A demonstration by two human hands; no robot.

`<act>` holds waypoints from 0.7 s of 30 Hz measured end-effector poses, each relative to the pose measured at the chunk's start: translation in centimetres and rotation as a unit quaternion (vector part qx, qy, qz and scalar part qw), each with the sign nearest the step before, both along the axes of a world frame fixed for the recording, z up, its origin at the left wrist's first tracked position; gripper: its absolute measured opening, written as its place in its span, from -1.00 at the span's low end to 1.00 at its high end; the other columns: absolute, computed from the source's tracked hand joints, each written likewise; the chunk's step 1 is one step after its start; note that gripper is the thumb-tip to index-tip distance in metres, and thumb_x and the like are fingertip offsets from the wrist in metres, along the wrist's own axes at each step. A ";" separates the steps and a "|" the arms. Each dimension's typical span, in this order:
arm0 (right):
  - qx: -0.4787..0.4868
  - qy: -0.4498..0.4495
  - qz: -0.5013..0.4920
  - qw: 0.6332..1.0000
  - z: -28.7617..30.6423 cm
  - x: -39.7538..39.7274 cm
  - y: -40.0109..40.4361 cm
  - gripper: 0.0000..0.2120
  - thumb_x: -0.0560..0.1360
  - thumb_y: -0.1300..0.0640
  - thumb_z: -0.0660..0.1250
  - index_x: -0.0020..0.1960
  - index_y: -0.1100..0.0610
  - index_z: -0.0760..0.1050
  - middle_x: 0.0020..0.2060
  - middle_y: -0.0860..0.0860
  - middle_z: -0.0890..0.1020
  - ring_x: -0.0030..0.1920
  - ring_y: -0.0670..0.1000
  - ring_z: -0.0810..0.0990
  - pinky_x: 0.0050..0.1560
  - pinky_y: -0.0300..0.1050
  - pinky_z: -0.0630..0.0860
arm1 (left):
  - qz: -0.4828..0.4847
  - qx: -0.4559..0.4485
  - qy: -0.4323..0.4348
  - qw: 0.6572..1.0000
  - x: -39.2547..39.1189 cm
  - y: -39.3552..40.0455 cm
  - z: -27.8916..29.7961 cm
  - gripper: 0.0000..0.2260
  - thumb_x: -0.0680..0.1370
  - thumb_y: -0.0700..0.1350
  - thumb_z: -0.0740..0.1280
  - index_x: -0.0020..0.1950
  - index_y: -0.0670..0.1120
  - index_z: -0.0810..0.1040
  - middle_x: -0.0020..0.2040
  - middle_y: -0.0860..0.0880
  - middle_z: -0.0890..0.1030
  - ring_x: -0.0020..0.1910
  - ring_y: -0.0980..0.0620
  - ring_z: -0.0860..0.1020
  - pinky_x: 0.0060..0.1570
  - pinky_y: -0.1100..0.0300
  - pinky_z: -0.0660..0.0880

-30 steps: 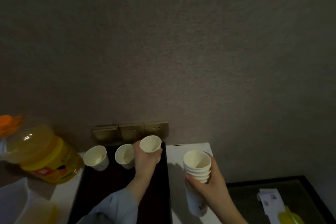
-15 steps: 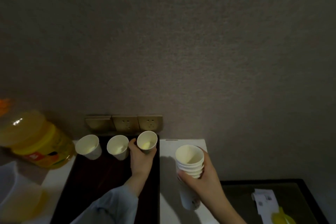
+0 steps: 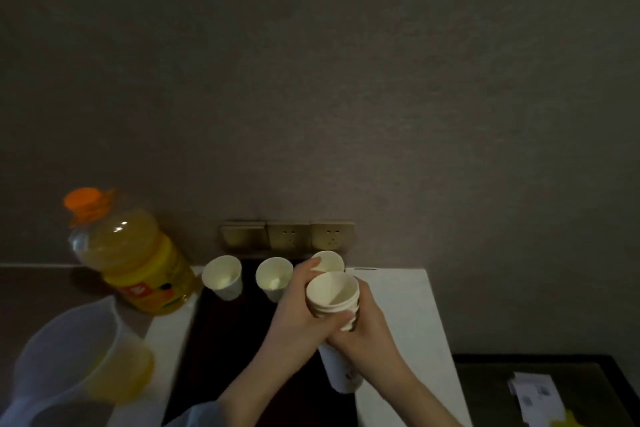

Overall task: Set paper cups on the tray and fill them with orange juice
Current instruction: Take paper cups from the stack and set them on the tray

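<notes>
We see a big juice bottle (image 3: 138, 253) past the left edge of the dark tray (image 3: 221, 340) (its near half is bare). Three cups (image 3: 223, 276) line its far edge. Our left hand (image 3: 299, 315) and right hand (image 3: 367, 333) both grip the cup stack (image 3: 334, 298) together.

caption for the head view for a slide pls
Both hands grip the cup stack; three cups stand on the tray.

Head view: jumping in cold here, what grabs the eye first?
Both hands meet at centre on the stack of paper cups, left hand taking the top one, right hand holding the stack. Three cups stand along the dark tray's far edge; the orange juice bottle stands far left.
</notes>
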State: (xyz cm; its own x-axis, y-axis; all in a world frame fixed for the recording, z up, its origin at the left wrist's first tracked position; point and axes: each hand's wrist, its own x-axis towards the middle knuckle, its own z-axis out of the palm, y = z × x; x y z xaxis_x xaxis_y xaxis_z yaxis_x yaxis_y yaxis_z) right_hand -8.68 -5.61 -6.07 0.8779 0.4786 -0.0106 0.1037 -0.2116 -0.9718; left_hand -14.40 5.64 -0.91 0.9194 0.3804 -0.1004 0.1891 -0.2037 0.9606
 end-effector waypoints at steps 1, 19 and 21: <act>0.003 0.006 0.012 1.000 -0.1 -0.6 0.9 -0.40 0.29 0.05 0.59 0.22 -0.10 0.38 0.06 -0.24 0.57 0.08 -0.41 0.51 -0.01 -0.50 0.45 | 0.008 0.005 0.004 1.000 -0.6 0.9 0.1 -0.28 0.34 -0.20 0.58 0.37 0.09 0.28 0.19 0.20 0.46 0.12 0.39 0.45 0.03 0.55 0.40; -0.019 -0.025 0.090 0.995 -1.6 -6.6 7.9 -0.35 0.32 -0.08 0.54 0.28 -0.35 0.28 0.17 -0.29 0.54 0.20 -0.25 0.52 0.05 -0.37 0.52 | -0.076 0.103 0.097 0.987 -6.1 10.8 -1.2 -0.33 0.36 -0.06 0.56 0.38 0.12 0.32 0.21 0.11 0.45 0.18 0.17 0.46 0.14 0.24 0.47; -0.037 -0.045 0.097 0.994 -1.4 -6.9 7.8 -0.34 0.31 -0.10 0.54 0.26 -0.39 0.26 0.17 -0.31 0.52 0.19 -0.27 0.52 0.02 -0.35 0.53 | -0.123 0.161 0.117 0.972 -6.4 11.0 -1.1 -0.35 0.35 -0.03 0.54 0.38 0.11 0.36 0.23 0.07 0.48 0.21 0.11 0.47 0.24 0.06 0.46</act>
State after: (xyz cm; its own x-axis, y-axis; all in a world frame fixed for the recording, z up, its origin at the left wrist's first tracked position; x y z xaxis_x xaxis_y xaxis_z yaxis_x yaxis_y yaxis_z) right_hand -15.58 2.21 -7.50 0.7681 0.6399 0.0230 0.2353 -0.2487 -0.9395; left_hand -20.75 16.60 -2.05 0.9526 0.1986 -0.2303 0.3030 -0.5535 0.7758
